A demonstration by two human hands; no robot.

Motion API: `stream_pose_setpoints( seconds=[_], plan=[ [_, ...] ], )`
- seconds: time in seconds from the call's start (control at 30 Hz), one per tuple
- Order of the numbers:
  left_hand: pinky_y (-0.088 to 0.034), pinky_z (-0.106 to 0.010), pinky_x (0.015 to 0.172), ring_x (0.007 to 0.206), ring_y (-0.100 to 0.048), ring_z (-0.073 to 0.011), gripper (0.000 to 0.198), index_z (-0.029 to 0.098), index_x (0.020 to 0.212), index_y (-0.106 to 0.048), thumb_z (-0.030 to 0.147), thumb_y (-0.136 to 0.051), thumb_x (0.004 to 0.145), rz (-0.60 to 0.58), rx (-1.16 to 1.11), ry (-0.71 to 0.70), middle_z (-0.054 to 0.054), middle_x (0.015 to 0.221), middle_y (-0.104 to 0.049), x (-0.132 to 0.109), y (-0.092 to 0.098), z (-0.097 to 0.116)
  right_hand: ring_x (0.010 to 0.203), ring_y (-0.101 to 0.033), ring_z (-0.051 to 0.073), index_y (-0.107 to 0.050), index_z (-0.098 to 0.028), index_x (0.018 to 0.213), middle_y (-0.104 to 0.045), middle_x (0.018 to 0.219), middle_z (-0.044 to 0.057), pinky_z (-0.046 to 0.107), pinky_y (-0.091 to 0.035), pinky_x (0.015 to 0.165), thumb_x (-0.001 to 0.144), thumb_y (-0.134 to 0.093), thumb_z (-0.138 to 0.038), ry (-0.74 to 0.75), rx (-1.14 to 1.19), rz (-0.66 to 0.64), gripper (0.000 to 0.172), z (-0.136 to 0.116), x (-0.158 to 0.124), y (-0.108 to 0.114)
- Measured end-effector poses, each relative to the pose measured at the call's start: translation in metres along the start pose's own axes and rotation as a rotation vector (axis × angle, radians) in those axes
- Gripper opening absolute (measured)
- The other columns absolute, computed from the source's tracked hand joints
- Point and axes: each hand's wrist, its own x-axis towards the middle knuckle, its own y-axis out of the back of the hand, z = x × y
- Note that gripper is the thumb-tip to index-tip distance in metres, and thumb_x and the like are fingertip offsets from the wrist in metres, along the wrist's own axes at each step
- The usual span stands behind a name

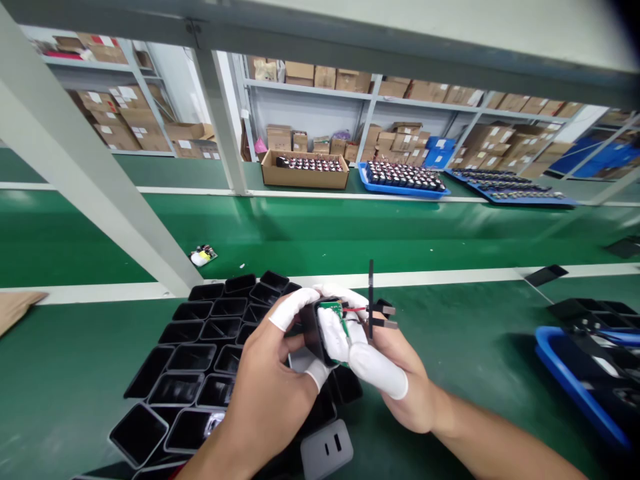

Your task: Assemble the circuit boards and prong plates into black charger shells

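Both hands meet at the centre, above a green work surface. My left hand (273, 373), with white finger cots on thumb and forefinger, grips a black plastic charger shell (313, 330). My right hand (385, 363), also in white finger cots, pinches a small green circuit board (334, 312) with red wires and a black plug piece with metal prongs (380, 315), set at the shell's mouth. Beneath the hands stands a cluster of empty black shells (200, 353).
A grey plug cover (325, 453) lies near the front edge. A loose circuit board (203, 255) rests on the green conveyor belt (350, 233). Blue trays (575, 380) with black parts sit at right; a cardboard box (305, 170) and blue trays of parts stand beyond the belt.
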Motion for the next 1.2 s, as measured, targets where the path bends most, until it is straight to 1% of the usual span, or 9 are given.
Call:
stream_pose_setpoints(
  seconds=[0.13, 0.27, 0.47, 0.6, 0.7, 0.8, 0.93, 1.03, 1.2],
  plan=[
    [-0.06, -0.028, 0.088, 0.111, -0.063, -0.0182, 0.066, 0.036, 0.124, -0.053, -0.006, -0.057, 0.073, 0.013, -0.028, 0.018, 0.004, 0.127, -0.056, -0.002, 0.0, 0.0, 0.128, -0.05, 0.016, -0.061, -0.037, 0.129, -0.054, 0.135, 0.001, 0.032, -0.042, 0.11, 0.101, -0.048, -0.022, -0.003, 0.045, 0.021, 0.034, 0.003, -0.001, -0.002],
    [-0.06, -0.027, 0.089, 0.115, -0.061, -0.017, 0.07, 0.041, 0.125, -0.052, -0.006, -0.057, 0.074, 0.012, 0.012, 0.0, 0.007, 0.129, -0.055, -0.002, 0.0, 0.001, 0.128, -0.05, 0.018, -0.062, -0.034, 0.13, -0.054, 0.134, 0.004, 0.033, -0.044, 0.107, 0.1, -0.051, -0.023, -0.009, 0.084, 0.042, 0.034, 0.004, -0.001, -0.004],
    [-0.058, -0.021, 0.089, 0.115, -0.061, -0.0147, 0.075, 0.043, 0.129, -0.05, -0.007, -0.057, 0.074, 0.012, 0.105, -0.049, 0.006, 0.129, -0.054, -0.004, 0.0, -0.002, 0.128, -0.049, 0.017, -0.052, -0.034, 0.139, -0.052, 0.136, 0.005, 0.034, -0.04, 0.111, 0.1, -0.049, -0.02, -0.045, 0.131, 0.063, 0.042, 0.01, -0.005, -0.008],
    [-0.059, -0.02, 0.085, 0.114, -0.061, -0.0183, 0.073, 0.044, 0.131, -0.049, -0.001, -0.062, 0.076, -0.02, 0.128, 0.025, 0.005, 0.134, -0.051, -0.007, -0.002, -0.002, 0.124, -0.051, 0.015, -0.048, -0.038, 0.137, -0.052, 0.135, 0.001, 0.031, -0.042, 0.108, 0.092, -0.061, -0.013, -0.044, 0.125, 0.158, 0.053, 0.021, -0.008, -0.011],
    [-0.062, -0.027, 0.079, 0.106, -0.065, -0.0237, 0.064, 0.03, 0.13, -0.05, 0.003, -0.066, 0.075, -0.02, -0.045, 0.112, -0.004, 0.133, -0.052, -0.004, -0.004, 0.001, 0.129, -0.048, 0.018, -0.044, -0.034, 0.141, -0.048, 0.141, 0.004, 0.034, -0.04, 0.11, 0.092, -0.064, -0.023, -0.037, 0.15, 0.081, 0.054, 0.022, -0.006, -0.006],
    [-0.062, -0.032, 0.082, 0.099, -0.068, -0.0243, 0.06, 0.018, 0.128, -0.046, 0.006, -0.07, 0.073, -0.002, -0.178, 0.198, -0.011, 0.124, -0.059, 0.0, -0.004, 0.005, 0.139, -0.037, 0.022, -0.043, -0.027, 0.146, -0.038, 0.15, 0.008, 0.042, -0.028, 0.119, 0.097, -0.056, -0.037, -0.058, 0.178, 0.005, 0.052, 0.017, -0.001, 0.003],
    [-0.061, -0.026, 0.081, 0.094, -0.069, -0.0182, 0.059, 0.019, 0.126, -0.046, 0.009, -0.072, 0.075, 0.012, -0.183, 0.195, -0.008, 0.119, -0.062, 0.001, -0.004, 0.007, 0.136, -0.042, 0.021, -0.047, -0.027, 0.145, -0.042, 0.147, 0.006, 0.038, -0.032, 0.117, 0.103, -0.045, -0.032, -0.168, 0.128, 0.043, 0.043, 0.01, 0.002, 0.008],
    [-0.062, -0.031, 0.079, 0.095, -0.068, -0.0205, 0.062, 0.018, 0.127, -0.044, 0.007, -0.071, 0.073, 0.024, -0.195, 0.19, -0.008, 0.116, -0.061, -0.001, -0.004, 0.004, 0.13, -0.049, 0.017, -0.042, -0.032, 0.148, -0.045, 0.146, 0.003, 0.033, -0.039, 0.112, 0.101, -0.05, -0.027, -0.218, 0.145, -0.03, 0.048, 0.006, 0.002, 0.006],
    [-0.06, -0.032, 0.087, 0.104, -0.066, -0.0217, 0.062, 0.019, 0.128, -0.047, 0.006, -0.073, 0.072, 0.03, -0.172, 0.174, -0.009, 0.124, -0.059, -0.001, -0.004, 0.003, 0.134, -0.044, 0.014, -0.046, -0.038, 0.145, -0.045, 0.145, -0.001, 0.028, -0.035, 0.113, 0.1, -0.051, -0.027, -0.268, 0.165, -0.075, 0.046, 0.001, 0.001, 0.011]
  ],
)
